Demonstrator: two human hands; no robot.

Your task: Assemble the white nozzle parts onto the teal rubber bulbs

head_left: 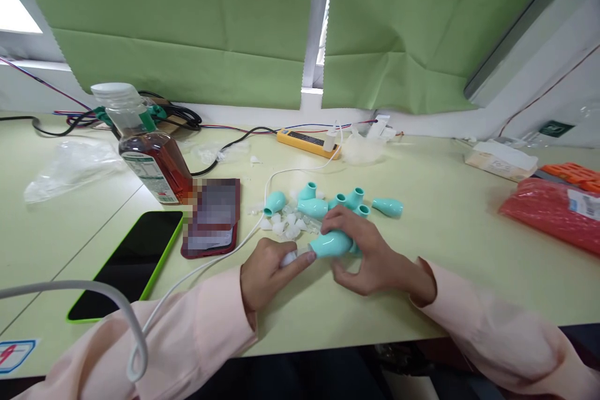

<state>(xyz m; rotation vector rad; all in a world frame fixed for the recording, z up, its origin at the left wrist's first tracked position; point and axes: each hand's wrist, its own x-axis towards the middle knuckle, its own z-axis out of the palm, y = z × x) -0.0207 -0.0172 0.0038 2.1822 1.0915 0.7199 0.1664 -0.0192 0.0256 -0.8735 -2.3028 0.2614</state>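
Two bare hands work over a green table (450, 200). The left hand (269, 272) pinches a small white piece (289, 258) at the narrow end of a teal bulb (332, 244). The right hand (375, 259) curls its fingers over the bulb's other end, thumb lower down; whether it grips is unclear. Just beyond lie more teal parts (313, 207) and loose white bits (284, 225), with two phones (131, 259) and a bottle (157, 165) to the left

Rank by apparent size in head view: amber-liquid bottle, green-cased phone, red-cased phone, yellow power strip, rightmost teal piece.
1. Amber-liquid bottle and green-cased phone: too close to rank
2. Red-cased phone
3. Yellow power strip
4. Rightmost teal piece
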